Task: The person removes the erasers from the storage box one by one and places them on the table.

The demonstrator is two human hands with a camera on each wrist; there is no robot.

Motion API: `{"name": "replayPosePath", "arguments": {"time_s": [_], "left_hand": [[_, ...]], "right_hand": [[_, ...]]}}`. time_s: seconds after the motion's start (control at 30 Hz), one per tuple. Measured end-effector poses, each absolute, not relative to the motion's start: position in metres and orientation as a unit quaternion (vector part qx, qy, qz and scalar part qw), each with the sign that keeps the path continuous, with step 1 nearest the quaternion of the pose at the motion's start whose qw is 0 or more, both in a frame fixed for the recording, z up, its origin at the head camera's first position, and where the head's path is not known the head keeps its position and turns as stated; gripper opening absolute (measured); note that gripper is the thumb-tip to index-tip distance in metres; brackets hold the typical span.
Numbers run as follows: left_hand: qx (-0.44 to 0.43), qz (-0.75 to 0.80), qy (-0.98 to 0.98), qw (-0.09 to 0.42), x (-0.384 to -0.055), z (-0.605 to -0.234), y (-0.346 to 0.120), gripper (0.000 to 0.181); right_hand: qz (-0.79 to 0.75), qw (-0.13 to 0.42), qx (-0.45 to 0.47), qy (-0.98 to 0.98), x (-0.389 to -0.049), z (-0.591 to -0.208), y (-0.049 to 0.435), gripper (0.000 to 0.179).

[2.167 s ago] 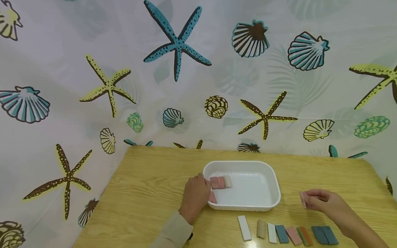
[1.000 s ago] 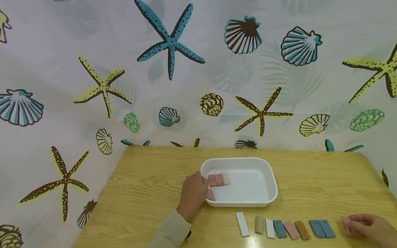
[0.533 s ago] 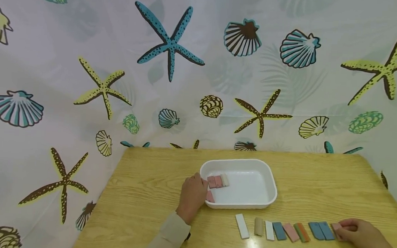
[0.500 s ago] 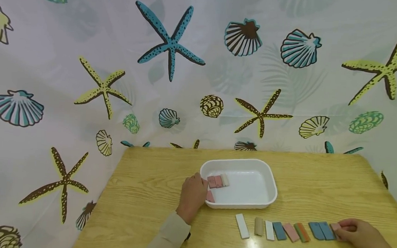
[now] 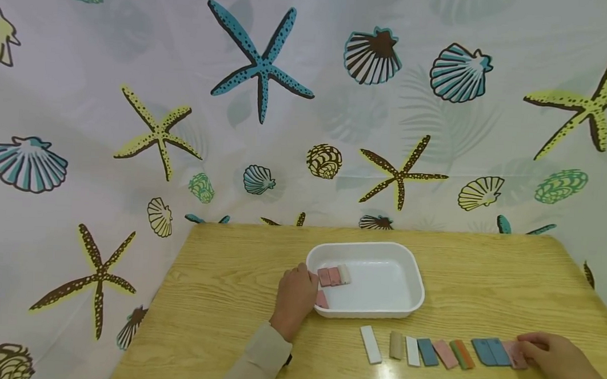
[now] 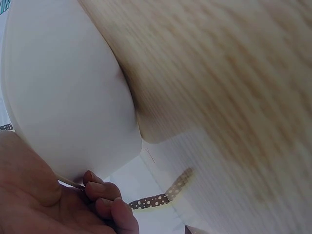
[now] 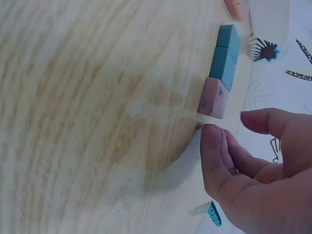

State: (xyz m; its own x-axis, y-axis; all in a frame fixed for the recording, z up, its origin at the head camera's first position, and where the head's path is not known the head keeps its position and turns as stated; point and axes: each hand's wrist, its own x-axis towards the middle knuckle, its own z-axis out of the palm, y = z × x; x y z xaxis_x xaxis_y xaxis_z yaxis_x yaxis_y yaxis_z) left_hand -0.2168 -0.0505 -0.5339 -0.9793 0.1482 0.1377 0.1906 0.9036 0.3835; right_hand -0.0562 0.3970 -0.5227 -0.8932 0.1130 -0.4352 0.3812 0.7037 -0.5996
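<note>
My left hand (image 5: 297, 297) grips the left rim of a white plastic tray (image 5: 414, 264); the left wrist view shows the fingers (image 6: 108, 194) curled at its edge. Just right of a pink smudged eraser (image 5: 515, 355) is my right hand (image 5: 557, 360). In the right wrist view its thumb and fingers stand apart, with a small gap to the pink eraser (image 7: 214, 97). That eraser lies flat against two blue erasers (image 5: 490, 352) placed side by side. Inside the tray at the left are two pink erasers (image 5: 328, 276), an off-white eraser (image 5: 343, 274) and a pink piece (image 5: 321, 300).
Left of the blue pair, a row on the wooden table (image 5: 227, 265) holds a green-and-orange eraser (image 5: 462, 354), another pink eraser (image 5: 446, 354), a blue eraser (image 5: 428, 352), a white one (image 5: 413, 351), a tan one (image 5: 396, 345) and a long white one (image 5: 371, 345). A patterned curtain (image 5: 298, 97) stands behind.
My right hand has carried the pink eraser from beside the tray to the row's right end, set it against the blue pair and let go. The left hand stays on the tray.
</note>
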Motion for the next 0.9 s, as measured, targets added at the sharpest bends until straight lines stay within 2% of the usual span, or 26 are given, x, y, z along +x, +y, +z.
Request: {"name": "replayPosePath", "arguments": {"time_s": [0.17,0.37,0.7,0.9], "left_hand": [[-0.083,-0.198,-0.975,0.052,-0.217,-0.535,-0.051,0.032],[-0.076,-0.197,-0.976,0.051,-0.219,-0.539,-0.050,0.032],[-0.084,-0.190,-0.976,0.068,-0.218,-0.532,-0.051,0.030],[-0.084,-0.185,-0.977,0.070,-0.218,-0.537,-0.051,0.028]], "right_hand": [[-0.436,0.163,0.144,0.873,-0.061,-0.510,0.394,0.059],[-0.492,0.132,0.110,0.853,-0.072,-0.495,0.371,0.060],[-0.547,0.058,0.007,0.835,-0.110,-0.476,0.284,0.044],[-0.545,0.059,-0.037,0.836,-0.137,-0.474,0.240,0.037]]}}
